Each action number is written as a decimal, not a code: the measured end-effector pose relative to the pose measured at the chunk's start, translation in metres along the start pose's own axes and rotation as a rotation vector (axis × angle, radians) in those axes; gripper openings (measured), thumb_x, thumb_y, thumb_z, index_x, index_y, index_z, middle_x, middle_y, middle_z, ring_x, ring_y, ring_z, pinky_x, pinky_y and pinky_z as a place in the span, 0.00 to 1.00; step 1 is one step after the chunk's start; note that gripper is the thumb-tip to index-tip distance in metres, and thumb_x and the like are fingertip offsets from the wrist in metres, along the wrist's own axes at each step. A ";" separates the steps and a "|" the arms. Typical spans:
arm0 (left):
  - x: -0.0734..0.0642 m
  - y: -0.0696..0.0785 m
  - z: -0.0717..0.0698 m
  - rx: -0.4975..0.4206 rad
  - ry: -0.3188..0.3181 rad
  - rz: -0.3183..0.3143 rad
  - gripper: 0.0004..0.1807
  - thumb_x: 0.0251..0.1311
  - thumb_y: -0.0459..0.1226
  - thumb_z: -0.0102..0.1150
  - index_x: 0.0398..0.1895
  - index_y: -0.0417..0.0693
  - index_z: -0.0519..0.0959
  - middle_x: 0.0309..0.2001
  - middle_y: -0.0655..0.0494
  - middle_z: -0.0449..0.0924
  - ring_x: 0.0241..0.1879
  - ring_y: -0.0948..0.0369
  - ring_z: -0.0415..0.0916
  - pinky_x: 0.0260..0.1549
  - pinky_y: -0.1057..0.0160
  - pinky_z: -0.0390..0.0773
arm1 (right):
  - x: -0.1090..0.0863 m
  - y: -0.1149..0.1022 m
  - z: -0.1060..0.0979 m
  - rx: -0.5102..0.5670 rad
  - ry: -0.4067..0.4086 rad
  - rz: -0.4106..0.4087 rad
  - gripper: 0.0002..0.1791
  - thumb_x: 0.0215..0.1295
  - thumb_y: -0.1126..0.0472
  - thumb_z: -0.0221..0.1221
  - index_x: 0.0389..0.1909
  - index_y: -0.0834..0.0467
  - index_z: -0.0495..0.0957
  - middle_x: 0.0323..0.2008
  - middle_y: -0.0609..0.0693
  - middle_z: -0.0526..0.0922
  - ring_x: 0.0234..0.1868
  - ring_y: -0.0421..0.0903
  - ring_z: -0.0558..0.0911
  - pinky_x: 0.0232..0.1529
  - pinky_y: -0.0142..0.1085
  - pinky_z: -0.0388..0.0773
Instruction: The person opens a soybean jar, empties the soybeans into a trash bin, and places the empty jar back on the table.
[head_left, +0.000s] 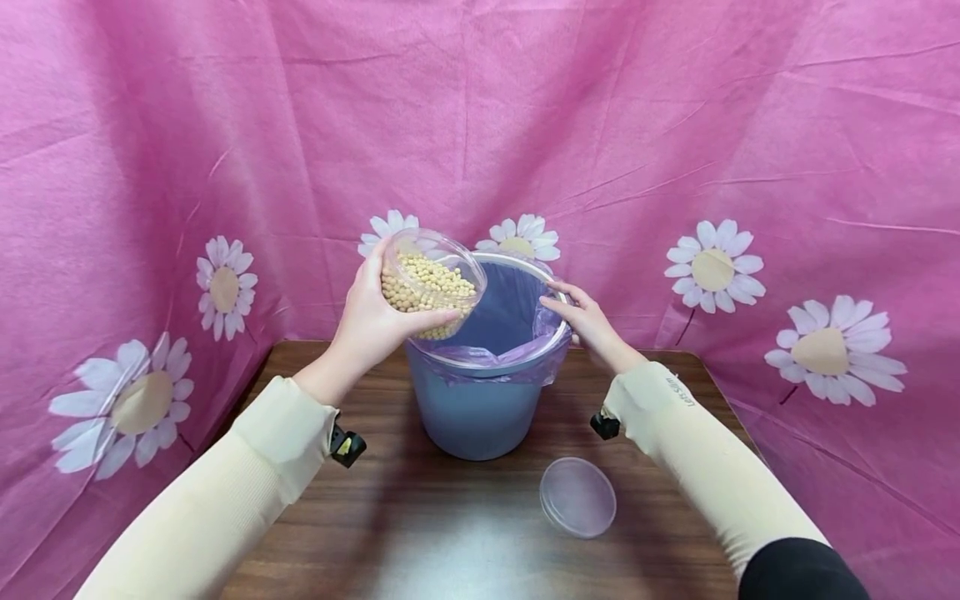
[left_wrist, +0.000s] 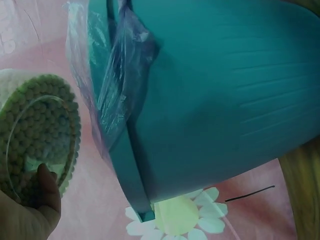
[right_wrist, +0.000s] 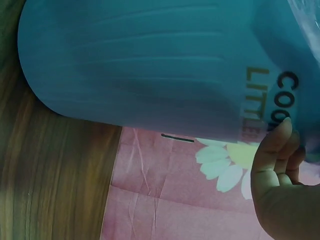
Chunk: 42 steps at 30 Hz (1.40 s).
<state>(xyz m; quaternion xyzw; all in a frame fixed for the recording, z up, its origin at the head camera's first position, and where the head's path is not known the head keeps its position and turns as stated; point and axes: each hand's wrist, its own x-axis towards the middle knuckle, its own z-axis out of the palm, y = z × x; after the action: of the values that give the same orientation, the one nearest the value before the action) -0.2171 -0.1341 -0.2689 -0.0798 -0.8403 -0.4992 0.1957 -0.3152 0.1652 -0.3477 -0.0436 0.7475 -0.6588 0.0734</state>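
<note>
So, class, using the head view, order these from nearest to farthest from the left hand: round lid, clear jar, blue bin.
1. Clear jar: held in the left hand.
2. Blue bin: to the hand's right.
3. Round lid: on the table, lower right.

Apparently a makeshift filming booth, pink cloth [head_left: 450,108] with printed daisies [head_left: 712,268] is enclosing a wood-grain counter [head_left: 352,508] on three sides, wrist cameras [head_left: 347,447] are indicating recording.
</note>
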 end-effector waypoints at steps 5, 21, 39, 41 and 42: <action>0.009 0.000 0.007 0.033 -0.023 -0.001 0.68 0.26 0.54 0.85 0.76 0.60 0.55 0.70 0.55 0.64 0.68 0.55 0.62 0.65 0.46 0.67 | -0.001 0.001 0.005 -0.032 0.036 -0.045 0.34 0.68 0.54 0.59 0.73 0.54 0.62 0.72 0.58 0.62 0.30 0.32 0.78 0.29 0.27 0.78; 0.025 -0.019 0.027 0.198 -0.083 0.146 0.65 0.26 0.50 0.86 0.73 0.52 0.59 0.65 0.47 0.64 0.62 0.49 0.68 0.63 0.47 0.70 | 0.002 0.003 0.006 -0.040 0.068 -0.078 0.33 0.67 0.58 0.58 0.73 0.54 0.63 0.55 0.57 0.71 0.15 0.30 0.71 0.15 0.24 0.65; 0.021 -0.026 0.038 0.384 -0.127 0.146 0.67 0.29 0.50 0.85 0.75 0.48 0.55 0.71 0.40 0.58 0.67 0.41 0.61 0.66 0.42 0.65 | 0.003 0.004 0.009 -0.004 0.066 -0.084 0.32 0.67 0.61 0.56 0.72 0.59 0.63 0.64 0.63 0.66 0.21 0.31 0.77 0.23 0.23 0.75; 0.021 -0.026 0.039 0.391 -0.124 0.155 0.66 0.29 0.50 0.85 0.74 0.48 0.56 0.71 0.40 0.58 0.67 0.41 0.61 0.66 0.42 0.64 | 0.003 0.005 0.009 -0.006 0.067 -0.090 0.32 0.67 0.62 0.56 0.71 0.60 0.63 0.64 0.64 0.66 0.21 0.30 0.76 0.23 0.23 0.75; 0.021 -0.026 0.039 0.395 -0.126 0.158 0.65 0.28 0.49 0.85 0.74 0.48 0.56 0.71 0.40 0.58 0.68 0.41 0.61 0.67 0.42 0.64 | 0.004 0.006 0.009 -0.005 0.068 -0.094 0.31 0.67 0.62 0.56 0.71 0.60 0.63 0.64 0.64 0.67 0.21 0.30 0.76 0.23 0.23 0.75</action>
<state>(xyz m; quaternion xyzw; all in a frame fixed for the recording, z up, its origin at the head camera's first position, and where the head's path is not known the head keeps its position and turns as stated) -0.2540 -0.1143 -0.2981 -0.1365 -0.9234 -0.3022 0.1934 -0.3171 0.1565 -0.3545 -0.0563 0.7483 -0.6607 0.0167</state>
